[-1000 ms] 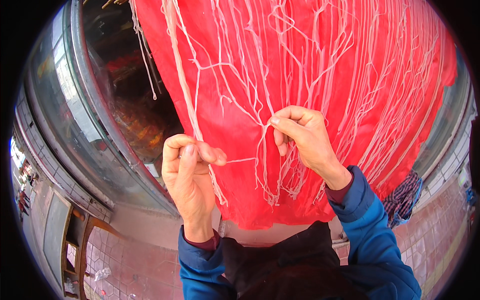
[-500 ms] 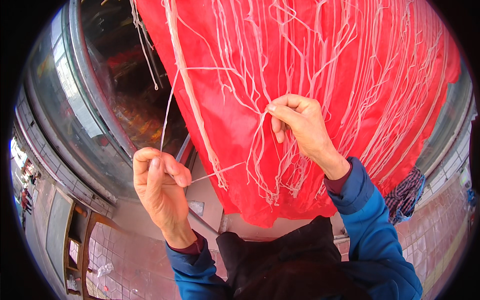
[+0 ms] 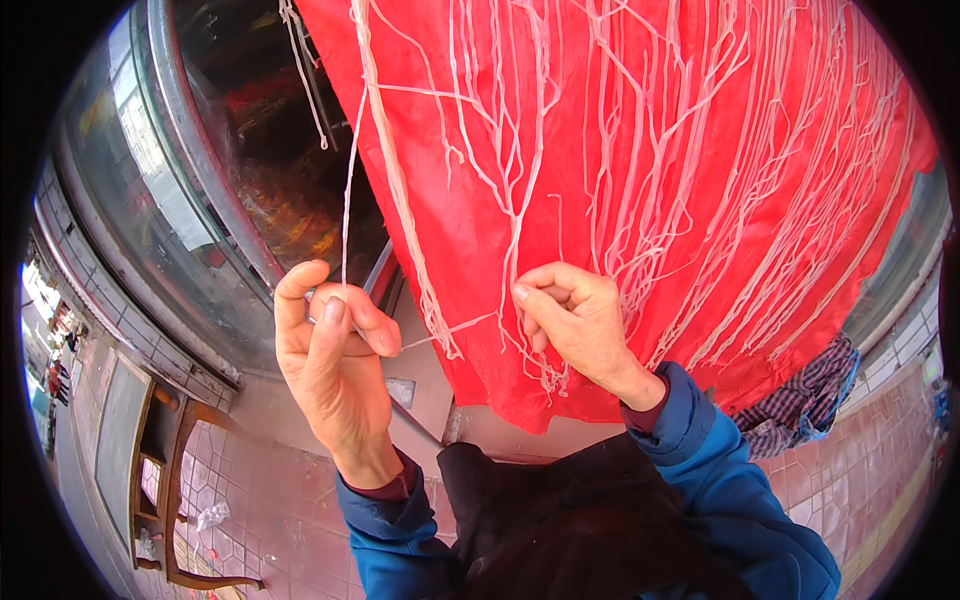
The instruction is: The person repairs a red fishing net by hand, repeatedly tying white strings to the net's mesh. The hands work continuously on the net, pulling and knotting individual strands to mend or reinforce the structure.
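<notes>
A red sheet (image 3: 470, 390) fills most of the view, with long pale strands (image 3: 700, 180) hanging in branching tangles over it. My left hand (image 3: 335, 380) is at the lower left of the sheet, thumb and fingers curled on a thin strand (image 3: 346, 230) that runs up to a thicker bundle (image 3: 385, 170) and also off rightward. My right hand (image 3: 570, 320) pinches a branched strand near its lower part, thumb against index finger, over the red sheet.
Curved glass panels (image 3: 120, 250) with a metal rim flank the sheet at left, beside a dark interior. A wooden cabinet (image 3: 160, 470) stands at lower left on pink paving (image 3: 260, 520). A checked cloth bundle (image 3: 800, 400) is at lower right. Small distant figures show at far left.
My left hand moved left and down, pulling a strand away from the bundle, then rose slightly. My right hand has come down along its strand, and the branched strands hang straighter above it.
</notes>
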### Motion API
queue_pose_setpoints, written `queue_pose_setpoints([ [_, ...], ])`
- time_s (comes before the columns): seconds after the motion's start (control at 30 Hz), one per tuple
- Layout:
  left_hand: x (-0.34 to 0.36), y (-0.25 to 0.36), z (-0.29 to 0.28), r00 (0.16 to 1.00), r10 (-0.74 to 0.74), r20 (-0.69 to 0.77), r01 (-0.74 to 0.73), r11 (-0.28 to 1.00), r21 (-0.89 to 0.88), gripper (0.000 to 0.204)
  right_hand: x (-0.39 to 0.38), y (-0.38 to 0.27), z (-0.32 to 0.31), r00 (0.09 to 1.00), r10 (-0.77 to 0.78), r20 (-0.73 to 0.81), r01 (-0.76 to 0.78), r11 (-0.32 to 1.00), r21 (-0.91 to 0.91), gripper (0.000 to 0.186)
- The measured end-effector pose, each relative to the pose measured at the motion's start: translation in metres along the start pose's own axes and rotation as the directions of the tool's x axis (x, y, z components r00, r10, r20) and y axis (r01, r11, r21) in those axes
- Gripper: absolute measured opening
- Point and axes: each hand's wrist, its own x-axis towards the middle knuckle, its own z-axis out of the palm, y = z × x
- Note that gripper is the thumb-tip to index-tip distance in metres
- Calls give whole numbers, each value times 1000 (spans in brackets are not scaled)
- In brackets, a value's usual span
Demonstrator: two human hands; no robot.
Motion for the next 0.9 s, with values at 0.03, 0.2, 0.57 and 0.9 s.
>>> queue_pose_setpoints([
  [0.03,-3,0,0,1000,-4,-1,4,1000,13,32,0,4,3,1000,-31,1,31,999,-43,9],
  [0.2,-11,-11,-5,999,-31,18,32,999,-27,46,6,15,12,1000,3,4,-3,996,-91,12],
  [0.57,-20,-66,-22,939,-343,-17,343,933,110,24,6,15,-4,994,108,9,-107,994,-29,12],
  [0.9,-35,-97,-12,967,-252,26,253,962,-106,14,6,14,-22,998,59,-12,-60,998,-11,12],
])
